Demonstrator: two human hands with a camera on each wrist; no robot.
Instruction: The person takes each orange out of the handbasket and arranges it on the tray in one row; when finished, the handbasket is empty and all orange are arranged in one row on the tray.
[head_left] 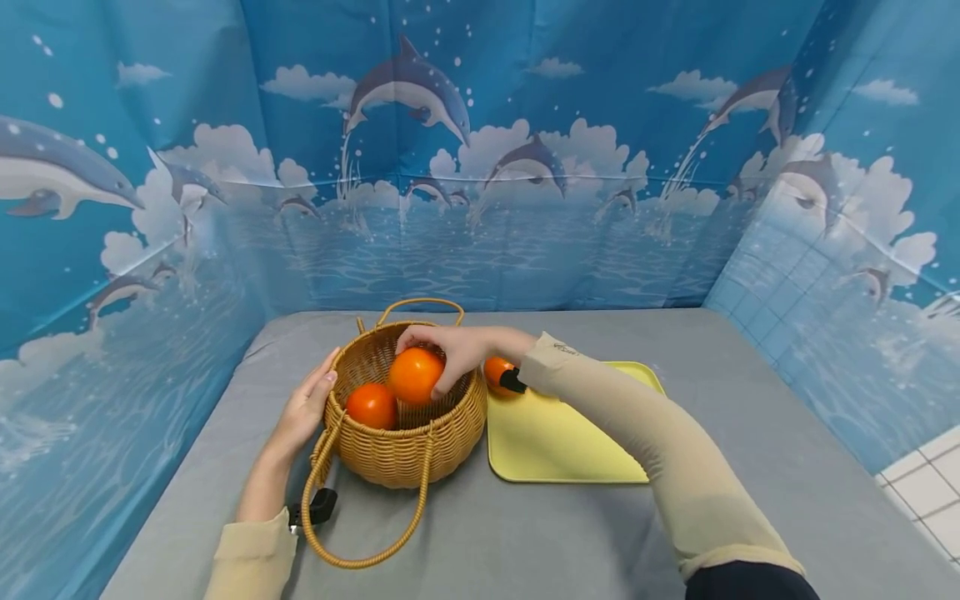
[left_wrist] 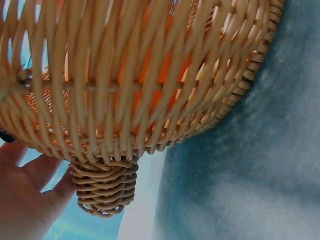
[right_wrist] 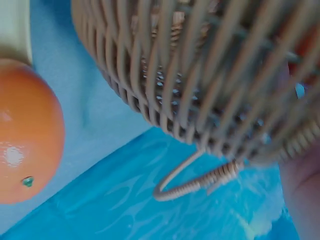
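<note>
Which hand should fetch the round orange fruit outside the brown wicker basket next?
Probably the right hand, once it releases its gripped fruit: it's nearer the outside fruit; the left hand touches the opposite side of the basket.

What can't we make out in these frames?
Head: part of the yellow tray, behind the right sleeve.
Head: much of the floor of the basket, behind the held fruit, lower fruit and front wall.
Left wrist: rest of the left grip, cut off by the left edge.
Right wrist: fine weave, blurred; right grip, cut off by the right edge.
</note>
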